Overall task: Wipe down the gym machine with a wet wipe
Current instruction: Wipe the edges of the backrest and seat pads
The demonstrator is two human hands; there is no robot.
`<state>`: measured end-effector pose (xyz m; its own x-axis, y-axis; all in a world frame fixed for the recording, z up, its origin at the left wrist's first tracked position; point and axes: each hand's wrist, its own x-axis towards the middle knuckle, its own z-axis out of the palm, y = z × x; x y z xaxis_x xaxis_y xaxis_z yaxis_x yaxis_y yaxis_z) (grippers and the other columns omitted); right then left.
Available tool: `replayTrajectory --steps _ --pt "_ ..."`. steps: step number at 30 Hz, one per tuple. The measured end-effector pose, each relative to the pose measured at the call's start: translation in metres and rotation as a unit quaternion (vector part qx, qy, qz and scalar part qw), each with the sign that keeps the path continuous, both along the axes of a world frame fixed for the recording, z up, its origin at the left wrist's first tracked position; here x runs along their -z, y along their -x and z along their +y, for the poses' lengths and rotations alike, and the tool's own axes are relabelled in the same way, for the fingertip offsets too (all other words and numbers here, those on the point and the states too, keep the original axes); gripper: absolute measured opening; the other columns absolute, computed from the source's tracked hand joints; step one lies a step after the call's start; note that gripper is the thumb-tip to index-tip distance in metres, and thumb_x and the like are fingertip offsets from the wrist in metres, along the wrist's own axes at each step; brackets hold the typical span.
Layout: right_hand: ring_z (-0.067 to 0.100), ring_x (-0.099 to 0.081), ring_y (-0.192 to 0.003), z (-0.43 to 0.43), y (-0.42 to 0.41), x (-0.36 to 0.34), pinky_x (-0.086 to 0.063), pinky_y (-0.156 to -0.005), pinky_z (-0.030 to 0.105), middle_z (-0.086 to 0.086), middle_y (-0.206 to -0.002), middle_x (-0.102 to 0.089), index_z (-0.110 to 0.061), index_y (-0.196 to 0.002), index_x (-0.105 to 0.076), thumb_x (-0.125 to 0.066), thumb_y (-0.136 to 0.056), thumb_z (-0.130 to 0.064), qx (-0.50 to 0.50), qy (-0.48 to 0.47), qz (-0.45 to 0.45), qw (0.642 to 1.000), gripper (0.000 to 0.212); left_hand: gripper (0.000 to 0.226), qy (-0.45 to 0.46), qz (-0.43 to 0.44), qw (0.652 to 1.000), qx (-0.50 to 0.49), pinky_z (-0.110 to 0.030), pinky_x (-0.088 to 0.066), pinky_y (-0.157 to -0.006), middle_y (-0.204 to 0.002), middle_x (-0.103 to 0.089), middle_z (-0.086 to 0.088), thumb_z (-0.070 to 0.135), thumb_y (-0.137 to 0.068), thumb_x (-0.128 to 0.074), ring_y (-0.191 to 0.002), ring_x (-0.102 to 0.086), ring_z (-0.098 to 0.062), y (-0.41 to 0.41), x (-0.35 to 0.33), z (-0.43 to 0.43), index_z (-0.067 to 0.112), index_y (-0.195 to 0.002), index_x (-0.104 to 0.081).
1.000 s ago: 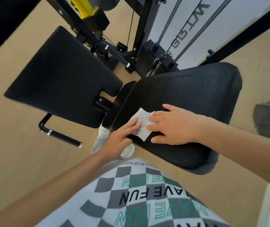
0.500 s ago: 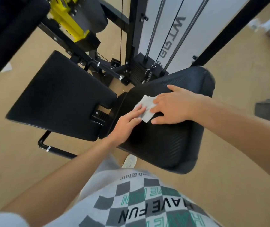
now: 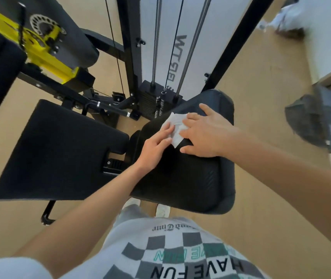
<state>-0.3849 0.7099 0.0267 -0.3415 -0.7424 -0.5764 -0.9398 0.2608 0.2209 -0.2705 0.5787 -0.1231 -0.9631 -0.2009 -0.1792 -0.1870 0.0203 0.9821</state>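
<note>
Left hand [image 3: 156, 144] and right hand [image 3: 203, 134] press straight fingers onto the wet wipe [image 3: 175, 122], far on the pad [image 3: 180, 178]. Probably spreading it flat.

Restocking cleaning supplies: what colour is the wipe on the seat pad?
White. The wet wipe lies on the black pad, clearest in the head view.

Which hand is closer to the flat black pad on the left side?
Left. The left hand presses the wipe beside that pad; the right hand lies farther right.
</note>
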Motion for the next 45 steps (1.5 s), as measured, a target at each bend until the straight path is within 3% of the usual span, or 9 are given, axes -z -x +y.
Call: replayTrajectory --steps 6,9,14,21,26,28,32,37,45 --pt "0.030 -0.022 -0.153 0.004 -0.061 0.017 -0.003 -0.124 0.059 0.011 -0.157 -0.041 -0.020 -0.148 -0.049 -0.037 -0.099 -0.065 0.028 0.003 0.017 0.999 0.068 0.051 -0.006 0.005 0.999 0.040 -0.013 -0.028 -0.117 -0.164 -0.033 0.006 0.008 -0.104 -0.054 -0.149 -0.028 0.003 -0.043 0.026 -0.007 0.020 -0.152 -0.046" --pt "0.030 -0.017 -0.155 -0.001 -0.075 0.030 -0.001 -0.124 0.060 0.011 -0.162 -0.035 -0.020 -0.152 -0.044 -0.036 -0.100 -0.064 0.052 0.009 0.054 0.997 0.069 0.051 -0.001 0.011 0.998 0.069 -0.014 -0.029 -0.116 -0.166 -0.031 0.005 0.011 -0.104 -0.053 -0.148 -0.028 0.005 -0.039 0.028 -0.019 0.028 -0.151 -0.043" --pt "0.029 -0.009 -0.157 -0.010 -0.067 0.037 0.003 -0.123 0.062 0.012 -0.167 -0.022 -0.021 -0.155 -0.037 -0.036 -0.099 -0.065 0.115 0.028 0.127 0.985 0.071 0.053 0.019 0.027 0.995 0.095 -0.033 -0.026 -0.125 -0.165 -0.034 0.000 0.021 -0.100 -0.056 -0.152 -0.027 -0.007 0.003 0.018 -0.038 0.025 -0.152 -0.045" --pt "0.030 -0.004 -0.157 -0.014 -0.058 0.023 0.003 -0.123 0.061 0.013 -0.169 -0.013 -0.020 -0.160 -0.025 -0.032 -0.103 -0.058 0.187 0.040 0.222 0.956 0.069 0.054 0.045 0.074 0.986 0.143 -0.036 -0.030 -0.124 -0.166 -0.032 0.004 0.020 -0.102 -0.058 -0.150 -0.030 -0.008 0.063 -0.009 -0.046 0.025 -0.153 -0.045" --pt "0.029 -0.003 -0.157 -0.004 -0.085 0.018 0.001 -0.123 0.059 0.016 -0.168 -0.014 -0.015 -0.160 -0.026 -0.037 -0.102 -0.054 0.275 0.101 0.252 0.922 0.070 0.063 0.077 0.133 0.967 0.202 -0.042 -0.025 -0.127 -0.168 -0.022 0.008 0.031 -0.096 -0.055 -0.156 -0.016 -0.010 0.072 -0.026 -0.039 0.026 -0.156 -0.038" --pt "0.029 -0.003 -0.157 0.001 -0.105 0.020 0.000 -0.124 0.059 0.016 -0.168 -0.015 -0.013 -0.159 -0.026 -0.038 -0.102 -0.052 0.299 0.120 0.256 0.911 0.071 0.065 0.098 0.153 0.957 0.227 -0.042 -0.022 -0.127 -0.168 -0.018 0.011 0.032 -0.095 -0.053 -0.158 -0.010 -0.011 0.064 -0.031 -0.034 0.026 -0.157 -0.035" --pt "0.028 -0.006 -0.157 0.009 -0.150 0.026 -0.003 -0.124 0.058 0.016 -0.167 -0.019 -0.010 -0.157 -0.033 -0.045 -0.099 -0.048 0.352 0.160 0.240 0.890 0.070 0.067 0.159 0.194 0.933 0.259 -0.023 -0.012 -0.125 -0.171 -0.015 0.000 0.022 -0.096 -0.054 -0.159 -0.004 -0.014 0.023 -0.024 -0.026 0.021 -0.159 -0.032" --pt "0.025 -0.010 -0.157 0.019 -0.192 0.028 -0.006 -0.124 0.059 0.014 -0.167 -0.021 -0.010 -0.156 -0.037 -0.050 -0.098 -0.046 0.399 0.202 0.230 0.864 0.069 0.071 0.170 0.210 0.921 0.281 -0.040 -0.013 -0.129 -0.171 -0.015 -0.003 0.020 -0.092 -0.055 -0.159 -0.005 -0.020 -0.029 -0.013 -0.013 0.014 -0.159 -0.033" --pt "0.030 -0.025 -0.153 0.029 -0.141 0.014 -0.023 -0.124 0.051 0.016 -0.167 -0.022 -0.016 -0.159 -0.030 -0.042 -0.098 -0.050 0.494 0.330 0.148 0.791 0.071 0.058 0.215 0.263 0.897 0.282 -0.033 -0.013 -0.128 -0.171 -0.018 -0.002 0.033 -0.103 -0.046 -0.159 -0.007 -0.014 0.049 -0.062 -0.006 0.019 -0.158 -0.036"
